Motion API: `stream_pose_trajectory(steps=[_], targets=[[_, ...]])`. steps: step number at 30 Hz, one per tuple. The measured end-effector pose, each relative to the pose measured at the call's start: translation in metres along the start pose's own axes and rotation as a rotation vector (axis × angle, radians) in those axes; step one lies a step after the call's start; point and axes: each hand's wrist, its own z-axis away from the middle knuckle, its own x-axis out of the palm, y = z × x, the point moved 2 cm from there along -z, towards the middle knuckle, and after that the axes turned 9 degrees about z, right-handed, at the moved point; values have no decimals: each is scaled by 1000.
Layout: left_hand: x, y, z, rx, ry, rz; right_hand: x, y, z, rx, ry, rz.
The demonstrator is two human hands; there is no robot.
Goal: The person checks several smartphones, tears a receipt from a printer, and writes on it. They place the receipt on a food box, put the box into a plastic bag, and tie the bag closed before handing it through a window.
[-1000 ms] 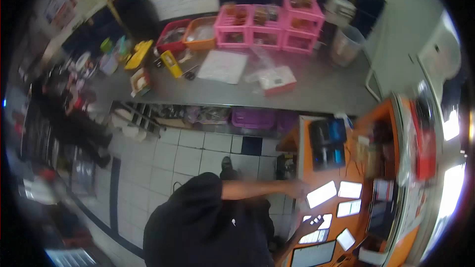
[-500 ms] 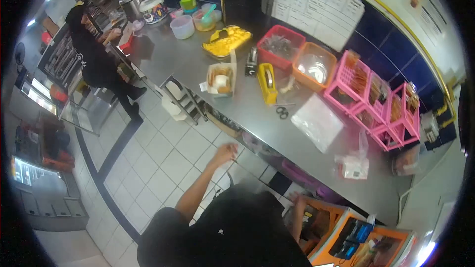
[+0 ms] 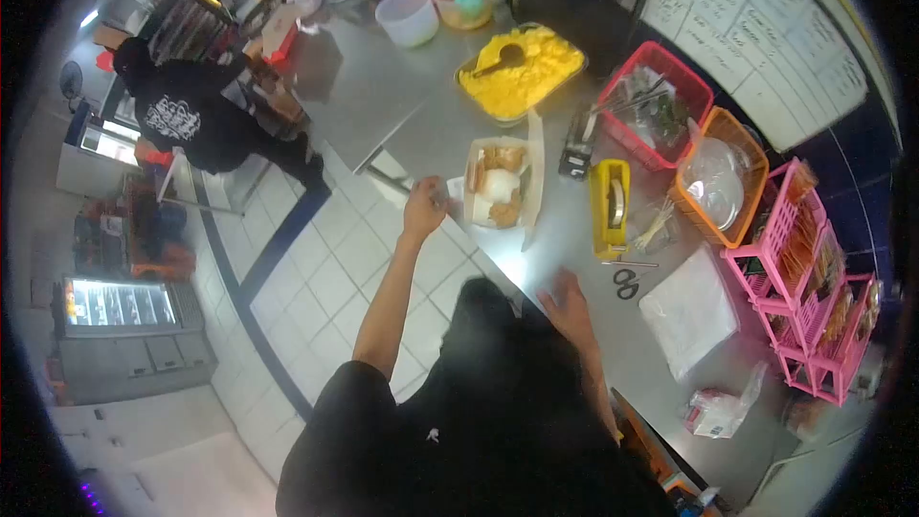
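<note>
Left hand at the open food box; right hand resting on the steel counter.

The left hand (image 3: 424, 209) touches the near edge of the open food box (image 3: 498, 184); whether its fingers are closed on it cannot be told. The right hand (image 3: 567, 304) lies flat and empty on the counter (image 3: 383, 101), near the scissors (image 3: 627, 281). The box sits at the counter's front edge beside the yellow tape dispenser (image 3: 610, 206). It appears light and flimsy, lid hinged open; best supported under the base, kept level.

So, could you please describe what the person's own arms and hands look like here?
Both arms are bare from short black sleeves down. The left hand and right hand wear no gloves. No watch or rings show, though the view is too blurred to be sure.
</note>
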Motion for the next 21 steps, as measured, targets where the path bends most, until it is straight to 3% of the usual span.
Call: stream_pose_trajectory(steps=[1, 3, 4, 5, 7, 9, 15, 19, 21], targets=[[3, -6, 2, -32, -17, 3, 5, -19, -13, 21, -29, 8], [4, -5, -12, 80, -13, 17, 13, -48, -45, 104, 125, -181], [-2, 14, -17, -131, -146, 48, 15, -54, -58, 129, 123, -173], [0, 15, -22, -134, -176, 55, 17, -60, -69, 115, 225, -185], [7, 11, -28, -60, -195, -8, 22, -68, -89, 140, 339, -174], [5, 15, -35, 5, -213, -52, 23, -70, -103, 295, 447, -197], [7, -7, -59, 85, -341, 62, 5, -82, -137, 556, 606, 309], [3, -11, -68, 160, -440, 58, 1, -90, -144, 643, 633, 317], [6, -11, -72, 147, -495, 30, -1, -104, -150, 556, 604, 293]])
